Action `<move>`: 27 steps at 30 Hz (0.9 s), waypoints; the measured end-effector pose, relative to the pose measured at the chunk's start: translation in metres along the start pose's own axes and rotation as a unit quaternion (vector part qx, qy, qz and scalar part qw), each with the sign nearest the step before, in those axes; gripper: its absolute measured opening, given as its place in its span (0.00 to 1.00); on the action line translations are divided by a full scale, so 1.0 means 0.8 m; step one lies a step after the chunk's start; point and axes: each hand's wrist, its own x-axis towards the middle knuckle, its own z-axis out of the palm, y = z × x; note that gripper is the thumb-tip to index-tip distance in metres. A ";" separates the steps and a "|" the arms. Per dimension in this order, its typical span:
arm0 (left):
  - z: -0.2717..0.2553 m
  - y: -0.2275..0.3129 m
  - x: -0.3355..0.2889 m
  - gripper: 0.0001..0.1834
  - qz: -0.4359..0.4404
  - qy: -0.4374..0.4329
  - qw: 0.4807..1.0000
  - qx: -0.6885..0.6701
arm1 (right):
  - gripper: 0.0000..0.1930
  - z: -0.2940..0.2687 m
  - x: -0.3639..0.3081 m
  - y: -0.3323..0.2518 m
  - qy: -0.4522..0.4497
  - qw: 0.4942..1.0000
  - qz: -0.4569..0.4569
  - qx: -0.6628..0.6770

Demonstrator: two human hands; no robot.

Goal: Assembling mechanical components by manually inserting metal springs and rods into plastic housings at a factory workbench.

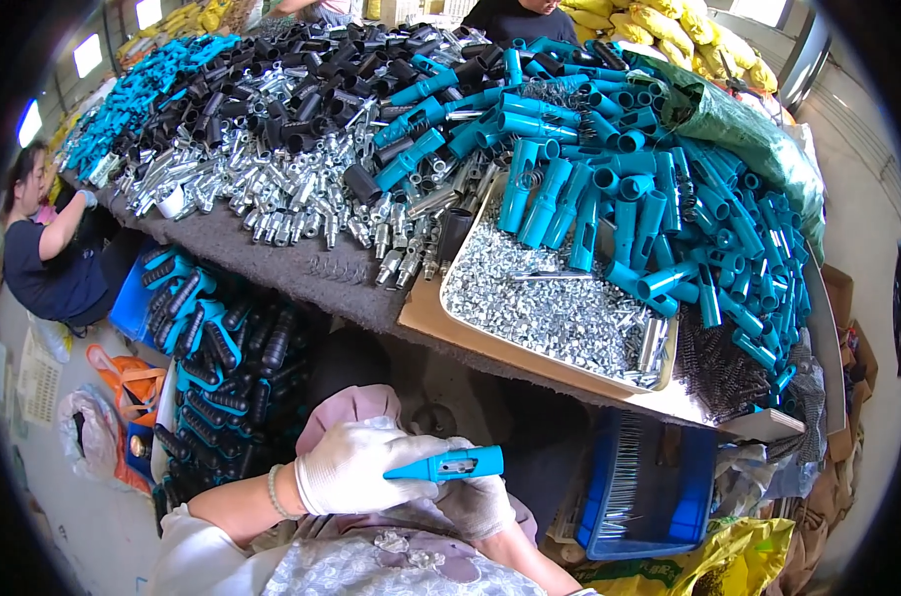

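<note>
A teal plastic tube with a long slot in its side lies nearly level in front of my body. Small metal parts show inside the slot. My left hand, in a white glove, grips the tube's left end with closed fingers. My right hand, gloved too, is curled round the tube from below and behind; some of its fingers are hidden. Beyond my hands, a cream tray holds many small silvery metal pieces. A loose heap of similar teal tubes lies behind and to the right of it.
Silvery metal fittings and black sleeves are heaped on the table. Dark springs lie at its right. Below are a blue bin with thin rods and a pile of black-and-teal handles. Co-workers sit around the table.
</note>
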 end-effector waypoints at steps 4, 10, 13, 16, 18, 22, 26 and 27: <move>0.003 0.000 0.001 0.28 0.006 0.004 1.000 -0.003 | 0.23 0.000 -0.001 0.000 -0.010 0.999 0.020 0.025; 0.005 0.000 0.004 0.25 0.005 -0.006 1.000 -0.012 | 0.32 0.024 -0.005 -0.004 0.041 0.997 0.064 -0.011; 0.008 0.001 0.005 0.25 0.000 -0.001 0.999 -0.035 | 0.35 0.016 -0.004 -0.006 0.031 0.996 0.077 -0.018; 0.007 -0.002 0.004 0.24 -0.012 -0.013 1.000 -0.021 | 0.26 0.009 -0.002 -0.005 0.026 0.995 0.072 0.058; 0.006 -0.009 0.000 0.23 -0.011 -0.024 0.999 -0.020 | 0.21 -0.011 0.005 0.000 0.020 0.991 0.058 0.120; 0.004 -0.032 -0.007 0.21 0.009 -0.049 0.999 0.004 | 0.13 -0.032 0.006 -0.005 0.000 0.993 0.002 0.114; 0.003 -0.041 0.003 0.22 -0.015 -0.153 0.987 0.052 | 0.12 -0.033 -0.006 -0.002 0.069 0.992 -0.087 0.051; 0.003 -0.041 0.007 0.21 -0.011 -0.154 0.987 0.047 | 0.12 -0.033 -0.006 -0.003 0.062 0.988 -0.137 0.028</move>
